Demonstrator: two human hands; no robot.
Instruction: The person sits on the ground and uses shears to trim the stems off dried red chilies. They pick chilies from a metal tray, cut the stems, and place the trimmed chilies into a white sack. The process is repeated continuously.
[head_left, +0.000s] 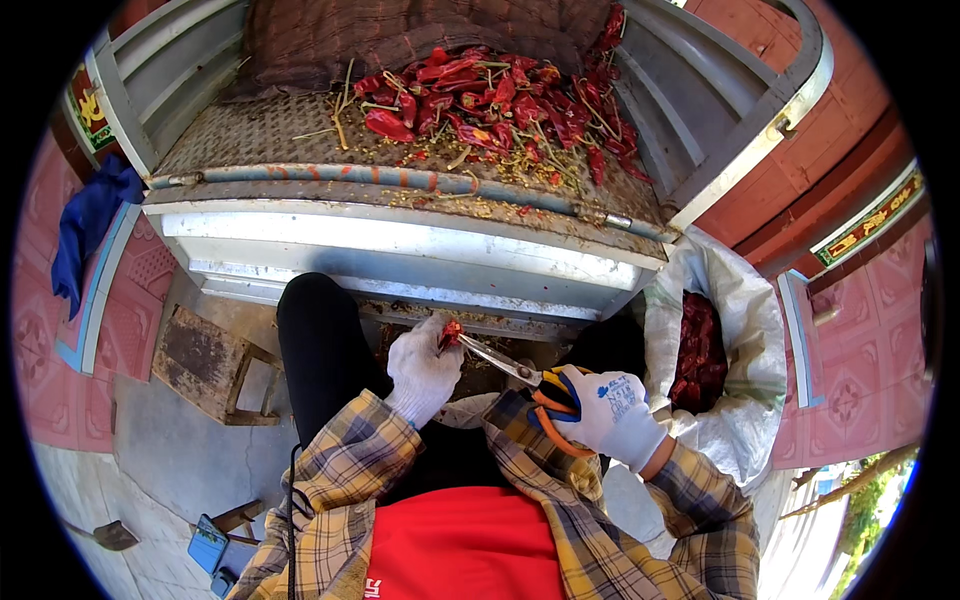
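Note:
In a white knit glove, my left hand (427, 367) is closed around a dried red chili pepper (450, 335), most of it hidden by the fingers. My right hand (606, 412), in a white glove with blue on the fingers, grips orange-handled scissors (517, 369). Their blade tips meet the end of the pepper; how far apart the blades are is hard to tell. Ahead, a heap of dried red chilies (487, 97) with stems and loose seeds lies on the rusty metal cargo bed (255, 142).
An open white woven sack (739, 427) holding red chilies (697, 352) stands at my right. A low wooden stool (199, 364) is at my left. The bed's raised metal edge (405, 232) runs before my knees. Blue cloth (94, 225) hangs at far left.

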